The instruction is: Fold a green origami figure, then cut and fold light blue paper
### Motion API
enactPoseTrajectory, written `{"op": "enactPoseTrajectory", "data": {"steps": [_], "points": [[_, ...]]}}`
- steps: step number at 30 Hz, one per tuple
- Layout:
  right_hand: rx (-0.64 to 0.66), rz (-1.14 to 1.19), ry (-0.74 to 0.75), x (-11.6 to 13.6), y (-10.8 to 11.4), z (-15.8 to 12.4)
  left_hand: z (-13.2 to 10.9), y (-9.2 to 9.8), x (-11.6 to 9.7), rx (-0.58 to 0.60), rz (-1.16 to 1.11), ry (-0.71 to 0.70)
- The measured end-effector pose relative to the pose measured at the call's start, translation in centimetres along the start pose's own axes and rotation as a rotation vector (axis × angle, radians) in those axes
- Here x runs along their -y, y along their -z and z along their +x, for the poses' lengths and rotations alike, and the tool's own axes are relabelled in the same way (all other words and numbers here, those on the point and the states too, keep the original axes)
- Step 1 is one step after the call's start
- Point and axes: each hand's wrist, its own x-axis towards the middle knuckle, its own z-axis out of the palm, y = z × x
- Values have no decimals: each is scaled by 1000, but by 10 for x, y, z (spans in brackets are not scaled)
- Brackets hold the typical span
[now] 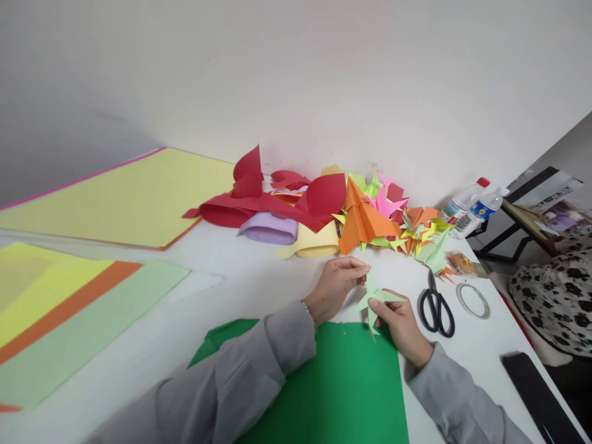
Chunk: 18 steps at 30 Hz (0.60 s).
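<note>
Both of my hands hold a small light-green folded paper figure (pixel 375 299) just above the white table (pixel 240 277). My left hand (pixel 335 285) pinches its upper point between thumb and fingers. My right hand (pixel 401 325) grips its lower right part with the fingers closed. A dark green paper sheet (pixel 342 382) lies flat under my forearms. Grey sleeves cover both arms.
A heap of folded and curled coloured papers (pixel 324 213) sits against the wall. Black scissors (pixel 436 308) and a tape ring (pixel 472 300) lie right of my hands. Two plastic bottles (pixel 467 213) lie at the far right. Coloured sheets (pixel 69 302) cover the left; a dark phone (pixel 536 394) lies near the right edge.
</note>
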Motion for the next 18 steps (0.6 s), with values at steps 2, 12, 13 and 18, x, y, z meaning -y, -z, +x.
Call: {"op": "enactPoseTrajectory", "data": {"steps": [2,12,13,18], "points": [[-1,3,-3,0,0,0,0,1,1,11,-3,0],[11,-5,23,-3,1,0,1,0,1,-12,-18,-20],[13,-11,19,-3,1,0,1,0,1,-7,-20,-24],[11,-10,16,-2,0,0,1,0,1,2,-12,-24]]}}
